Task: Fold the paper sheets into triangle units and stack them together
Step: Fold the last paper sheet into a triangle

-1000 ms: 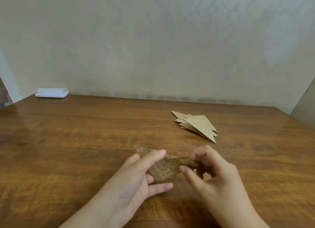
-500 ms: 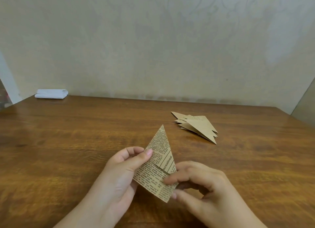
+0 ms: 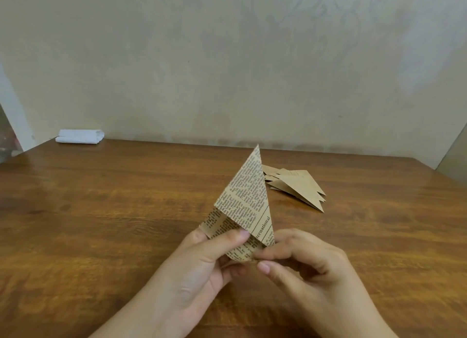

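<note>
We hold the newsprint-patterned paper unit (image 3: 246,206) in the air above the wooden table (image 3: 101,211), in front of us and nearer than the stack of finished triangle units (image 3: 298,186), which lies on the table just behind and to the right of it. Since a second ago the piece has gone from a flattened, crumpled-looking strip lying low between our hands to an upright pointed shape; half a second ago it was already a triangle, and now it stands taller, its tip reaching up toward the far table edge. Our left hand (image 3: 202,259) pinches the lower left flap, thumb on the front face and fingers behind. Our right hand (image 3: 300,259) pinches the bottom right corner with fingers curled round it, at what looks like the lower fold. The front layer overlaps a second layer that peeks out lower left, so we judge the fold to be formed but not yet creased flat. Meaning for the task: this unit appears close to done, and the next move is probably pressing the crease and adding it to the stack. A white folded cloth (image 3: 79,136) sits at the far left table edge, untouched.
</note>
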`<state>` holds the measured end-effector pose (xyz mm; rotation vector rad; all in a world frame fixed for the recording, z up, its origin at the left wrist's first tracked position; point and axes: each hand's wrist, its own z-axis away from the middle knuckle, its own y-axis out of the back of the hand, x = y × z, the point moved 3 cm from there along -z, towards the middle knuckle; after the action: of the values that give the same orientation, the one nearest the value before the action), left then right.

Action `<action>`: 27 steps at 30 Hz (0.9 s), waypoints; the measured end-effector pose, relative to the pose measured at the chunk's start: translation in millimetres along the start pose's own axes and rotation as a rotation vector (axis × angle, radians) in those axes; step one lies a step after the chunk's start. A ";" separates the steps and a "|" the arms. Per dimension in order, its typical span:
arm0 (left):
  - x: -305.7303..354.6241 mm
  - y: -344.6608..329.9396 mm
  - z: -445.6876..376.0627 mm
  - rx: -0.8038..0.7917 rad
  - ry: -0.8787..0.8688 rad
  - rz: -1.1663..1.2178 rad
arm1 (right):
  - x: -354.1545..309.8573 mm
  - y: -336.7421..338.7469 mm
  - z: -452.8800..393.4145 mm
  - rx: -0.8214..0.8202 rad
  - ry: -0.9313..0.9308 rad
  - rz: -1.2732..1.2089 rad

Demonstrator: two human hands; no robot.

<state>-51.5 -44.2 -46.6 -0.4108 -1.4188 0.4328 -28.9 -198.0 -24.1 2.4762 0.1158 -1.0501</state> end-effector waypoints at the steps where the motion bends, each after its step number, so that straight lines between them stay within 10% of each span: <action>1: 0.6 -0.9 0.9 -0.031 -0.004 -0.004 | -0.2 0.3 0.0 -0.002 -0.009 0.002; 27: 1.8 -11.2 7.7 0.091 -0.194 -0.013 | 5.0 -5.4 -0.7 0.091 -0.441 -0.546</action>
<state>-58.4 -52.7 -38.4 -0.2915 -1.5819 0.5362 -26.3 -193.3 -29.1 2.2708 0.6419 -1.8336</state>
